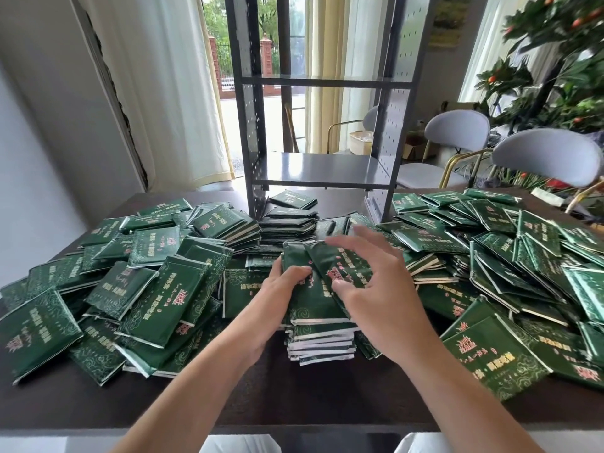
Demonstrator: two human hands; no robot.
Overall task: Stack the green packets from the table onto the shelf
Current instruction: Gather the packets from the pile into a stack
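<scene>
So the dark wooden table (294, 403) is basically buried in flat rectangular green packets (153, 295), glossy foil-looking wrappers with pale swirly cloud lines, red and gold print, and crimped silvery edges. They're lying in loose, overlapping heaps on the left and right sides, some tilting on top of each other.

Right in front of the person a neat stack of packets (322, 341) is sitting near the table's front edge, edges lined up so you can see the thin white seams layered like pages. The left hand (277, 299) is gripping the stack's left side, thumb curling over the top packet and fingers wrapping down the side. The right hand (369, 289) is hovering over the top, fingers spread and relaxed, thumb touching a packet (340, 266) that's lying skewed across the stack; not really clenching anything as far as I can see.

Behind the piles a grey metal shelf (322, 168) is standing on the table, matte with perforated side panels full of little round holes. Its flat boards are bare, though a shorter pile of packets (289, 220) is sitting on the table between its legs.

Further back, pale curtains (170, 93) are hanging by a glass door, two rounded grey chairs (549, 155) with brass-coloured frames are sitting on the right, and a leafy plant (562, 60) with small orange fruit is filling the corner.
</scene>
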